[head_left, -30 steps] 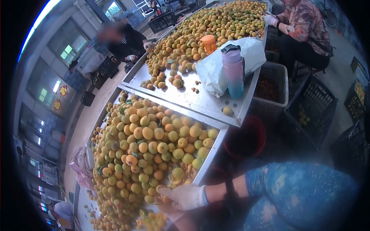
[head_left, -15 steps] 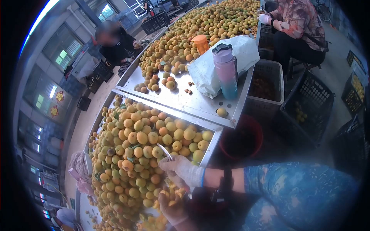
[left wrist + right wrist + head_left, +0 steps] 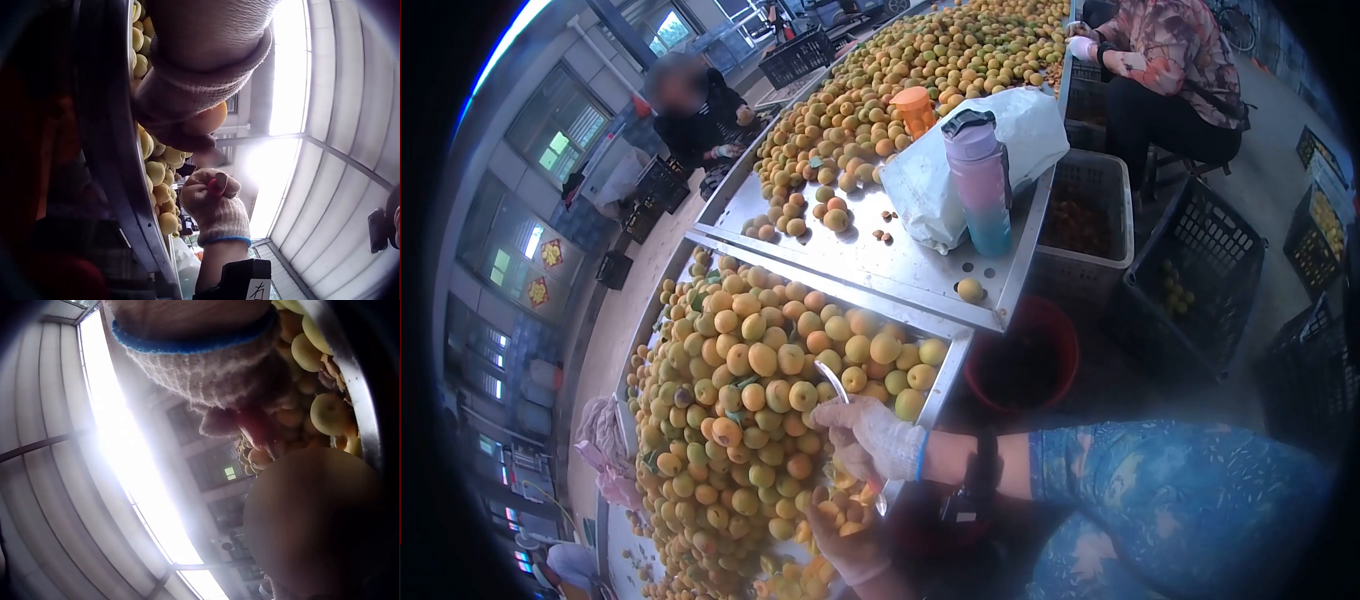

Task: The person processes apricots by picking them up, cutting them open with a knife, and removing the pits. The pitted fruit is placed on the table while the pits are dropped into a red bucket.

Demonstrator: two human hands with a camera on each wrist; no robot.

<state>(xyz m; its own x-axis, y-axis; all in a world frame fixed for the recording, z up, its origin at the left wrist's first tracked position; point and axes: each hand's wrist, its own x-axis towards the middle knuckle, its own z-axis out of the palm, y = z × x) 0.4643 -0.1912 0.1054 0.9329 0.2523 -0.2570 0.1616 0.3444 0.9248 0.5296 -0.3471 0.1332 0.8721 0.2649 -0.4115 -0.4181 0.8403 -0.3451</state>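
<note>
My right hand [image 3: 875, 435], in a white knit glove with a blue cuff edge, grips a thin metal tool [image 3: 832, 380] with a curved silver end and a red part [image 3: 217, 185]. The tool's exact kind does not show. Below it, my gloved left hand [image 3: 848, 545] curls around an apricot [image 3: 211, 119], whose orange side shows in the left wrist view. Both hands are at the near right edge of a large apricot heap [image 3: 750, 380]. Split yellow apricot pieces [image 3: 800, 578] lie beside the left hand. A blurred round shape [image 3: 312, 519] fills the right wrist view's lower right.
The metal table [image 3: 955, 385] has a raised rim. On the adjoining table are more apricots, a white bag [image 3: 925, 200], a tumbler [image 3: 977, 190] and an orange cup [image 3: 915, 110]. A red bucket [image 3: 1072, 350] and crates [image 3: 1200, 260] stand right. Two people sit at the far table.
The right hand has risen away from the left, and the metal tool has come into sight in it. The left hand is now more visible below. The head view has shifted slightly.
</note>
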